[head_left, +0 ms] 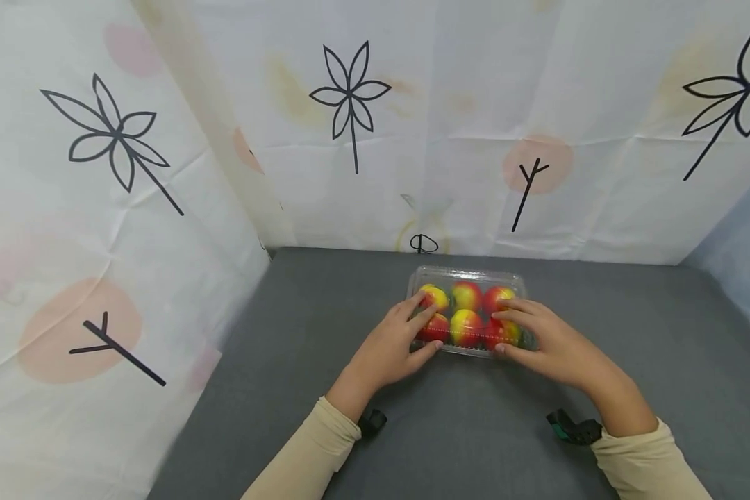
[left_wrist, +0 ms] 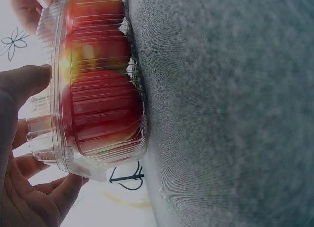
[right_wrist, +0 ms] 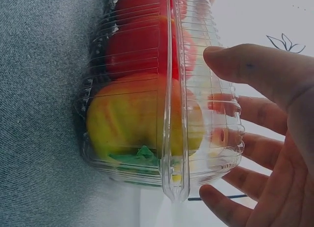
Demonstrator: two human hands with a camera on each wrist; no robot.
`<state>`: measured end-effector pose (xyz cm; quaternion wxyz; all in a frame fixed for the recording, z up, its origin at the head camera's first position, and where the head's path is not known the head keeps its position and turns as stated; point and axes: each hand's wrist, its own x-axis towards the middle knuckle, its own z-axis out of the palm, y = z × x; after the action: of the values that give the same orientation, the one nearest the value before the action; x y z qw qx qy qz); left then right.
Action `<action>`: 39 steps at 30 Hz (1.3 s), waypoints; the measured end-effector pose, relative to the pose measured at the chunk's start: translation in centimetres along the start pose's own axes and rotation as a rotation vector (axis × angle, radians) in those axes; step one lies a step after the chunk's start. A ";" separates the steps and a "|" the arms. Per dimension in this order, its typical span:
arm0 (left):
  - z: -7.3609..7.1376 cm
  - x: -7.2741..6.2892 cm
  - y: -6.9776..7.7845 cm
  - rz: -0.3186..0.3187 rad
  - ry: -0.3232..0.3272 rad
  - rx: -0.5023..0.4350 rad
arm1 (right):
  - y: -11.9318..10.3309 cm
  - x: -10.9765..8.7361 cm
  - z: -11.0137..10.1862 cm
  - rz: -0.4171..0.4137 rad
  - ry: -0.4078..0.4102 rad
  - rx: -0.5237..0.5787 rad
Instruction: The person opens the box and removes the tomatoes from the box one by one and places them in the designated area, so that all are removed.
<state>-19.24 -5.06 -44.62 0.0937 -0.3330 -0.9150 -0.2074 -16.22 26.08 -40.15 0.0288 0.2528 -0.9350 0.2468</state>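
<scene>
A clear plastic clamshell box point(head_left: 469, 274) stands on the grey tabletop, its lid down over several red and yellow apples point(head_left: 467, 328). My left hand point(head_left: 392, 345) rests over the box's left end, fingers spread. In the left wrist view its thumb point(left_wrist: 37, 78) touches the lid near the front rim, with the other fingers beyond the lid's edge. Over the right end lies my right hand point(head_left: 553, 342), its fingers spread on the lid. The right wrist view shows its thumb point(right_wrist: 223, 57) against the lid and a green leaf-like piece point(right_wrist: 140, 159) beside an apple inside.
White cloth walls point(head_left: 462, 90) with printed flowers and twigs rise behind and to the left of the grey tabletop point(head_left: 325, 298). The box sits near the back edge. Each wrist wears a dark strapped device point(head_left: 575, 427).
</scene>
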 end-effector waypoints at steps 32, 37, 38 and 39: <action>-0.8 -0.6 -2.3 0.021 0.068 -0.171 | 1.1 -0.2 -1.1 -0.014 0.229 0.034; -1.0 -0.7 -3.5 -0.055 0.062 -0.257 | 2.6 -0.5 -1.1 0.105 0.257 0.140; -1.0 -0.8 -3.7 -0.070 0.064 -0.283 | 2.9 -0.5 -1.1 0.129 0.254 0.165; -1.0 -0.8 -3.8 -0.085 0.061 -0.318 | 3.2 -0.5 -1.1 0.155 0.247 0.191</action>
<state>-21.12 -8.59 -45.21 0.0588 -0.2979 -0.8808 -0.3634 -17.38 29.22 -40.72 0.1004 0.1495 -0.9133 0.3654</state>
